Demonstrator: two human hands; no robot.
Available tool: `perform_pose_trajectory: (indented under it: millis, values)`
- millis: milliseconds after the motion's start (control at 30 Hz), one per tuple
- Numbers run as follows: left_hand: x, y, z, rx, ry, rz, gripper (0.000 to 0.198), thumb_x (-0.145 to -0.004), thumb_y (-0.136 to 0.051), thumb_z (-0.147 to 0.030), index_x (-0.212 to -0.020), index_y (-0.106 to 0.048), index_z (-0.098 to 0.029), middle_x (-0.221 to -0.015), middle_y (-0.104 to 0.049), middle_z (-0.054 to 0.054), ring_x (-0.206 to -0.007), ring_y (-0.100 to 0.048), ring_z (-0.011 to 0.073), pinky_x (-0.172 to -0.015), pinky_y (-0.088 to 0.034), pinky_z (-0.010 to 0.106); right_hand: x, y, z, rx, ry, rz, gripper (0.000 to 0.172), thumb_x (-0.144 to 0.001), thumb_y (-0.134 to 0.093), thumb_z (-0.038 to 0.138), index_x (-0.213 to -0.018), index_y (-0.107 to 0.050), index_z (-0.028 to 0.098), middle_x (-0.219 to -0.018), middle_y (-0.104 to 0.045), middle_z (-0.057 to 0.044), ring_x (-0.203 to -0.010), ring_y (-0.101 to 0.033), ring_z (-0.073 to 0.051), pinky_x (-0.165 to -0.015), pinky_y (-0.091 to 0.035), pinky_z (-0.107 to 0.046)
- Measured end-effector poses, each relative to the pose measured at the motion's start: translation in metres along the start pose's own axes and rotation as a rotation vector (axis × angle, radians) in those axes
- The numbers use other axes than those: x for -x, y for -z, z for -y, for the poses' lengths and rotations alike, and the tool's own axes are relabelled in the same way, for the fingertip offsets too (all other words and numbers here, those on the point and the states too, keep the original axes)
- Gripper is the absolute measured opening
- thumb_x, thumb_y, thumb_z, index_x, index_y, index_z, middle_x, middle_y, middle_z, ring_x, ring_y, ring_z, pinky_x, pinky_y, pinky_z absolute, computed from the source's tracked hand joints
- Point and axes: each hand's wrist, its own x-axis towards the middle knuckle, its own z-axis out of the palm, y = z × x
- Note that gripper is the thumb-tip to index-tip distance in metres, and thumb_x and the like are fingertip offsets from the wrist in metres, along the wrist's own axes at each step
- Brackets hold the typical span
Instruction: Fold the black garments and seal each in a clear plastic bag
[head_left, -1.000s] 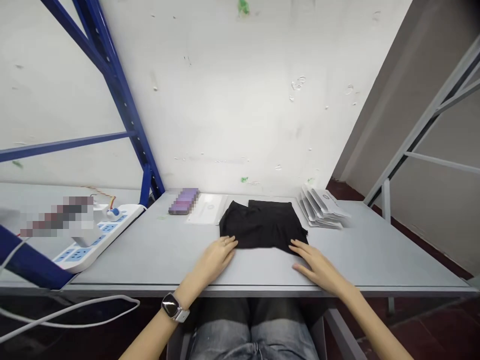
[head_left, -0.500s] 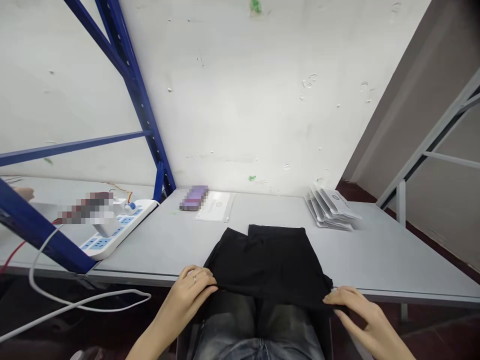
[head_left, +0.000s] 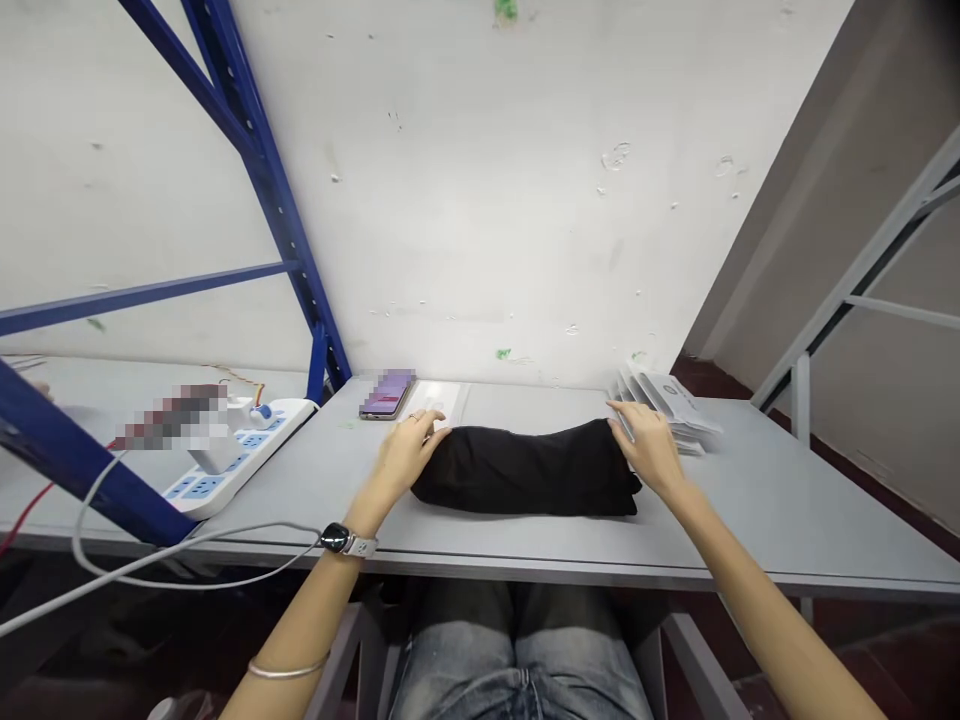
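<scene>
A black garment (head_left: 525, 470) lies folded over into a long band on the grey table (head_left: 787, 500). My left hand (head_left: 407, 452) rests on its left end, fingers curled over the upper edge of the cloth. At the right end my right hand (head_left: 649, 446) presses on the fabric's top corner with its fingers bent onto it. A smartwatch sits on my left wrist.
Behind the garment lie a purple phone (head_left: 387, 392) and a white flat packet (head_left: 439, 400). A fanned stack of white packets (head_left: 667, 408) is at the back right. A white power strip (head_left: 236, 450) and blue rack posts (head_left: 292, 260) stand at the left. A white cable (head_left: 180, 565) hangs off the front edge.
The near half of the garment, held at the table's front edge, has been carried up and over its far half. Both hands moved away from me with it.
</scene>
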Motion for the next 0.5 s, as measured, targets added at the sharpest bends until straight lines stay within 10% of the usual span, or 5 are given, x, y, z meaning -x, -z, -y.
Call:
perform_pose_trajectory:
  millis: [267,500]
  values:
    - [0.049,0.004,0.018,-0.095,0.419,0.229,0.043,-0.091,-0.03,-0.054,-0.099,-0.059,-0.023,-0.067,-0.066,0.005,-0.07,-0.064,0.0268,-0.059,-0.037,0.03,0.045,-0.018,0.071,-0.094,0.174,0.314,0.045,-0.097,-0.034,0.033,-0.141,-0.037,0.024,-0.143,-0.044,-0.007,-0.132,-0.039,-0.021,-0.107,-0.033,-0.042]
    - [0.054,-0.015,0.027,0.247,0.433,0.287,0.031,-0.081,-0.044,-0.052,-0.088,-0.054,-0.023,-0.05,-0.062,-0.004,-0.055,-0.064,0.0211,-0.062,-0.044,0.029,0.046,-0.058,0.127,-0.266,0.199,0.684,0.057,-0.097,-0.026,0.051,-0.149,-0.017,0.029,-0.156,-0.014,0.001,-0.144,-0.007,-0.022,-0.116,-0.017,-0.045]
